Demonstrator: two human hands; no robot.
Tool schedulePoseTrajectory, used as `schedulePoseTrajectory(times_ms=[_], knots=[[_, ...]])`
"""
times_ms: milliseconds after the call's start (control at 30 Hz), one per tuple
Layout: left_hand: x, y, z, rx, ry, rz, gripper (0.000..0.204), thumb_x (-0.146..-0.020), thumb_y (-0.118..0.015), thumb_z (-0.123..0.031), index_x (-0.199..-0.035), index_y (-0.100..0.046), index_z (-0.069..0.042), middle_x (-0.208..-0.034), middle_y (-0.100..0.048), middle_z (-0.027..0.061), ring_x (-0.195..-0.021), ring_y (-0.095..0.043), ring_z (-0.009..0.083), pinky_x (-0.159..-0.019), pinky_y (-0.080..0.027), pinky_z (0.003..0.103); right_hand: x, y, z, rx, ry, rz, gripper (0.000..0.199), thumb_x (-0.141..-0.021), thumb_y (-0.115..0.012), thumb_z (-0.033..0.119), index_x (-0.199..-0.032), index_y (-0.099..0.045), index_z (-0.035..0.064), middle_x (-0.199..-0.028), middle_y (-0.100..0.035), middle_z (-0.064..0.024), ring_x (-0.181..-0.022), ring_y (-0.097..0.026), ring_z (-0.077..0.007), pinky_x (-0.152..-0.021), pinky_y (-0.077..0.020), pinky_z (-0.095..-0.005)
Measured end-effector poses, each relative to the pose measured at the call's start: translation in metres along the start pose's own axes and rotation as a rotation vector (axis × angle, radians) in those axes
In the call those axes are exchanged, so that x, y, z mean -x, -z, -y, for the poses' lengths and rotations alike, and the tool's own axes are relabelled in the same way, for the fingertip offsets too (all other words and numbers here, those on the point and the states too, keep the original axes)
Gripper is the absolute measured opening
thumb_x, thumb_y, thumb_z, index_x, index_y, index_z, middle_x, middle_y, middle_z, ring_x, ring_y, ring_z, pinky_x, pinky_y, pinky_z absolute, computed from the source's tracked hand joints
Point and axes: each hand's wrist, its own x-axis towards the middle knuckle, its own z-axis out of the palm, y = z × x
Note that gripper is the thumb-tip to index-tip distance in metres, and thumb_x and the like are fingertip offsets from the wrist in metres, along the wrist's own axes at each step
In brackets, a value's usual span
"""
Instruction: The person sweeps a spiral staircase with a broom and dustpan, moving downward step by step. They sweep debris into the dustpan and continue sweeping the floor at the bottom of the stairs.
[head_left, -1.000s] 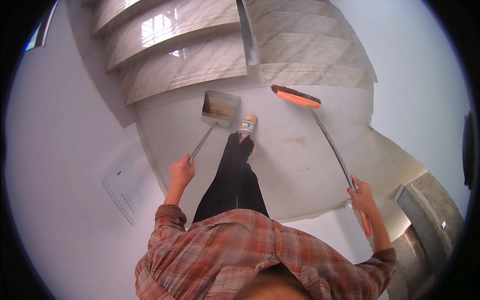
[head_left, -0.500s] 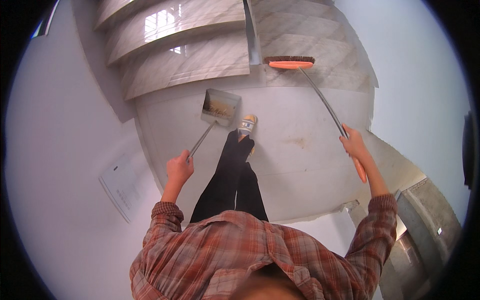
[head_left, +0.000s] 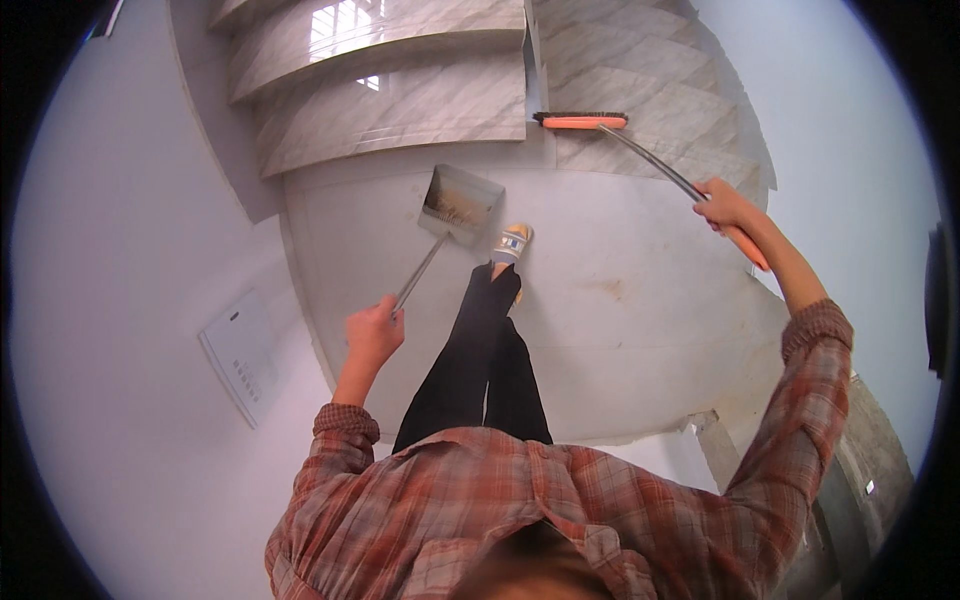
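Observation:
My left hand is wrapped round the handle of a long-handled grey dustpan. Its pan rests on or just above the landing, with brownish debris inside. In my right hand is the long handle of a broom, gripped near the orange end. The orange head with dark bristles is at the inner end of the right-hand stairs, close to the divider between the two flights. Whether the bristles touch the step, I cannot tell.
Marble-patterned steps rise at the far left, and another flight lies at the far right. White walls flank the pale landing, which has a brownish stain. A white panel is on the left wall. My shoe stands beside the dustpan.
My right hand has moved forward and a little right, raising the broom's handle end, while its head stays near the divider. The dustpan and left hand have shifted slightly right in view.

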Motion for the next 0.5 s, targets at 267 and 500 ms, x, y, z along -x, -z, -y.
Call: schedulePoseTrajectory(times_ms=[267, 500], knots=[[-0.001, 0.002, 0.001, -0.031, -0.035, 0.014, 0.017, -0.073, -0.062, -0.016, -0.074, -0.047, -0.008, -0.056, -0.056, 0.0117, -0.052, -0.056, 0.0321, -0.046, -0.043, 0.042, 0.106, -0.089, -0.112, 0.529, 0.06, -0.203, 0.056, -0.074, -0.059, 0.01, -0.126, -0.041, 0.0005, -0.08, -0.059, -0.025, -0.074, -0.058, -0.0396, -0.069, -0.0473, -0.0455], [-0.003, -0.002, 0.004, -0.018, -0.096, 0.022, 0.015, -0.074, -0.062, -0.016, -0.076, -0.05, -0.009, -0.056, -0.056, 0.0106, -0.052, -0.056, 0.0315, -0.046, -0.042, 0.042, 0.216, -0.237, -0.196, -0.159, -0.274, -0.206, 0.053, -0.078, -0.056, 0.008, -0.128, -0.042, 0.0019, -0.054, -0.051, -0.0087, -0.041, -0.049, -0.0168, -0.038, -0.0438, -0.0327]])
